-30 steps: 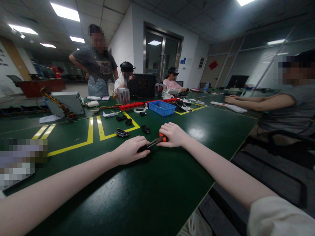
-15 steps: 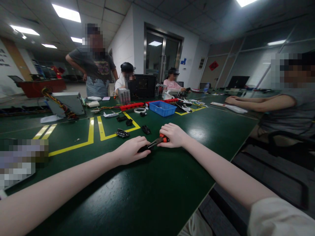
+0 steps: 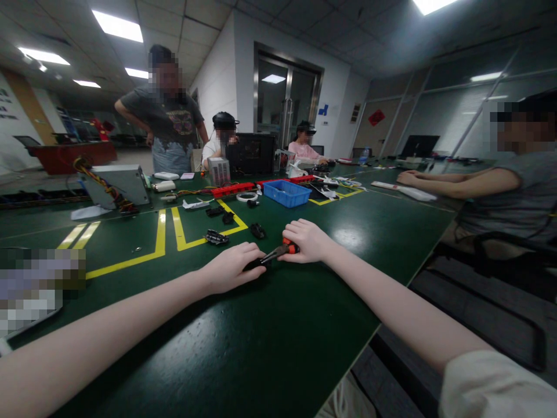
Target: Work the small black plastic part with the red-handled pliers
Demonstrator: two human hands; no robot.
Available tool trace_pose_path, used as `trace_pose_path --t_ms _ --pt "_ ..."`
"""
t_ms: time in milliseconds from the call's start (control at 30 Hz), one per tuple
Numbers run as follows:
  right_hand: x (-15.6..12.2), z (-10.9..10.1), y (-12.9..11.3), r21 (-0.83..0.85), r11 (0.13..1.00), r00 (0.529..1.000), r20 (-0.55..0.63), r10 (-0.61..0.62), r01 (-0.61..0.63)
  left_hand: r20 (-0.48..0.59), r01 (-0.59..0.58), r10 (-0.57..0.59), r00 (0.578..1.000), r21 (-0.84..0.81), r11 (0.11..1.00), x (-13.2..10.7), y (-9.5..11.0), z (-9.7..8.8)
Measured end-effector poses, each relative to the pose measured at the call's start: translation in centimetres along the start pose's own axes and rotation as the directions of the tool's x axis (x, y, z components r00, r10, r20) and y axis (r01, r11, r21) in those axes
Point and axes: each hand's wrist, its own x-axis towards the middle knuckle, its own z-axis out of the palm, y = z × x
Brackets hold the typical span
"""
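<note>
Holding the pliers (image 3: 278, 252) in the right hand (image 3: 307, 241), with the grip closed tight around the orange handles. Pointing the thin metal nose of the pliers to the left, low over the green desk (image 3: 270, 342), near its middle. Pressing down on a small black piece (image 3: 253, 265) with the left hand (image 3: 230, 267), with that grip curled shut over it and hiding most of it. Bringing nose and piece together right at the left fingertips; hard to tell whether the nose bites the piece or only touches it. Resting both hands on the desk, very close to each other. Just behind the hands, a black bit (image 3: 216, 236) and another black bit (image 3: 258, 230), lying beside the yellow lines (image 3: 161, 232) painted on the desk. Farther back, a blue tray (image 3: 287, 193), a white ring (image 3: 246, 195) and a grey box (image 3: 115, 183) with coloured wires. At the right side of the desk, the arms (image 3: 452, 184) of a seated person, laid flat on it. At the far end, a standing person (image 3: 167, 125), bending a little toward the desk.
</note>
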Motion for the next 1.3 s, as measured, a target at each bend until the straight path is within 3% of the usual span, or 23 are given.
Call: trace_pose_path --t_ms 1300 --pt "-0.01 -0.20 -0.08 0.008 1.000 1.000 -0.003 0.017 -0.017 0.017 0.046 -0.046 0.999 -0.001 0.999 0.05 0.19 -0.17"
